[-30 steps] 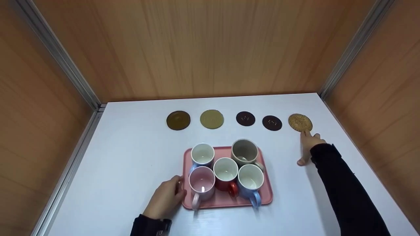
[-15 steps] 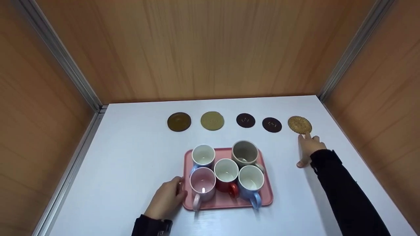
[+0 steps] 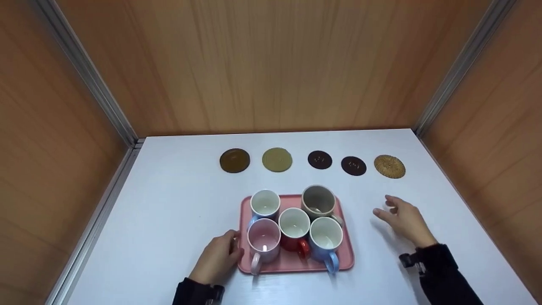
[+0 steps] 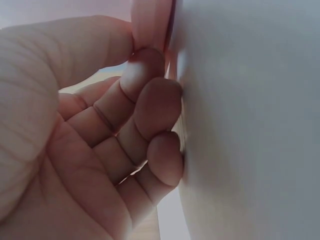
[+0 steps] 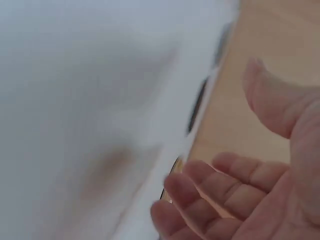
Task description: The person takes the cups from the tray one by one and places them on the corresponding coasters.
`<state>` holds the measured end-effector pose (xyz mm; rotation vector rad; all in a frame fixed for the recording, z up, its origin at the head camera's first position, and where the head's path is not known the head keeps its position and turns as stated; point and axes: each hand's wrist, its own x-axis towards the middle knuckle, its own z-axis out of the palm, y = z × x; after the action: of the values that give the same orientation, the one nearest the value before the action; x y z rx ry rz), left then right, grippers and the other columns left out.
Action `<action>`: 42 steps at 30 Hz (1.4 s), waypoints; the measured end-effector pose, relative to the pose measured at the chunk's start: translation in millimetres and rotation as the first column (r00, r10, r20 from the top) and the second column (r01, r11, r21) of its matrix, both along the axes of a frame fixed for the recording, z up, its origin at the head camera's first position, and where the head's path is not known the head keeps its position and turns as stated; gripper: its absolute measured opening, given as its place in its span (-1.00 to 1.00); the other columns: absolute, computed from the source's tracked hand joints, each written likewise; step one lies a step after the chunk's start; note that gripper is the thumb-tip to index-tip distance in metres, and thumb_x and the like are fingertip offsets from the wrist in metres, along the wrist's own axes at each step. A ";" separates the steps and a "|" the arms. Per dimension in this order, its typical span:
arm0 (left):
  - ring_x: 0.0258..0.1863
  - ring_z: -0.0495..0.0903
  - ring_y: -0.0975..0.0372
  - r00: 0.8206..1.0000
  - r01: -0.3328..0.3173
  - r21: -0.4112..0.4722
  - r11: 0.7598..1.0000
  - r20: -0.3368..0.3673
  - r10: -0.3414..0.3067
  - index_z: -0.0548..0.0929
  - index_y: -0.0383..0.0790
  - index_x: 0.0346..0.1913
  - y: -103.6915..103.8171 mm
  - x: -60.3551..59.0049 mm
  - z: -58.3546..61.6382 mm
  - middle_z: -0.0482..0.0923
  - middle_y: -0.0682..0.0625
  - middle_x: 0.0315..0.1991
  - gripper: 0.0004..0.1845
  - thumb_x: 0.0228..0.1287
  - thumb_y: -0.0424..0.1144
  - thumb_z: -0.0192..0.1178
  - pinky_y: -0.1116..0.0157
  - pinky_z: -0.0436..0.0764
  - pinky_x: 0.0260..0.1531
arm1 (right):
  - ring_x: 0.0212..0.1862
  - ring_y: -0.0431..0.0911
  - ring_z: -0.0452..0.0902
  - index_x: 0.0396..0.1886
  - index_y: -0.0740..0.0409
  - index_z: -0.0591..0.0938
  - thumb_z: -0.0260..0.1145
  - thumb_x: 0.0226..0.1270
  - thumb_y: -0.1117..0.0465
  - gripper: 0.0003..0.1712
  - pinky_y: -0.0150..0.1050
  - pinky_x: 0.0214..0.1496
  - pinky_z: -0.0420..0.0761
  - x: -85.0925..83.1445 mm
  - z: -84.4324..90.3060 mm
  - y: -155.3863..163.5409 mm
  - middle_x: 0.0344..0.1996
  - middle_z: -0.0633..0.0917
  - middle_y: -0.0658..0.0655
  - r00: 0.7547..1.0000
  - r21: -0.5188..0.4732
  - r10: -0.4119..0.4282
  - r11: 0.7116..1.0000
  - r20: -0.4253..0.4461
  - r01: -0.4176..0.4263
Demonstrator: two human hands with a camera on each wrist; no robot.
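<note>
left hand (image 3: 217, 258) fingers pinching pink tray (image 3: 345, 259) rim, right hand (image 3: 405, 219) fingers relaxed, empty

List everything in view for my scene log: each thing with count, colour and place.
Tray: one, pink, near middle of the table.
Mugs: five on the tray; pale blue far left, grey far right, pink near left, red middle, blue near right.
Coasters: five in a row beyond the tray; brown, olive, two dark, woven tan.
Table: one, white.
Walls: wood panels on three sides.
Left hand: grips the tray's left rim.
Right hand: open, empty, right of the tray.
</note>
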<state>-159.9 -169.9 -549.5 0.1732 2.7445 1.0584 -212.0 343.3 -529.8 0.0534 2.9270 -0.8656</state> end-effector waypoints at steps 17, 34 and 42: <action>-0.42 0.49 0.25 1.000 -0.015 0.003 1.000 0.014 0.015 0.61 -0.37 0.33 1.8 2.5 -2.1 0.54 0.08 -0.44 -0.51 0.39 -0.29 0.37 0.33 0.46 -0.39 | -0.40 -0.13 0.65 0.36 0.43 0.55 0.40 0.50 0.01 -0.33 -0.31 -0.38 0.61 29.3 -17.5 -69.5 -0.39 0.77 0.09 0.980 -0.420 0.083 0.907 0.178 -0.001; -0.46 0.45 0.31 0.993 0.008 0.030 1.000 -0.115 -0.005 0.65 -0.38 0.25 -4.1 5.3 -1.9 0.53 0.11 -0.46 -0.54 0.31 -0.34 0.40 0.35 0.47 -0.40 | -0.51 -0.19 0.53 -0.20 0.16 0.66 0.49 0.40 -0.07 -0.62 -0.34 -0.40 0.46 26.3 -36.2 -72.8 -0.59 0.63 -0.05 0.983 -0.338 0.141 0.937 0.118 -0.094; 0.01 0.73 0.05 0.981 -0.048 -0.029 0.998 -0.189 0.042 0.64 -0.37 0.30 9.9 0.3 7.7 0.71 -0.13 0.00 -0.58 0.46 -0.31 0.31 0.01 0.71 0.12 | -0.51 -0.18 0.53 -0.19 0.16 0.66 0.50 0.39 -0.02 -0.65 -0.34 -0.43 0.47 25.9 -36.1 -69.8 -0.58 0.63 -0.04 0.983 -0.351 0.141 0.932 0.114 -0.093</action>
<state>-159.6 -160.0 -541.9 0.2178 2.9456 1.0565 -186.1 273.5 -565.9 -0.0822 2.5796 -1.2824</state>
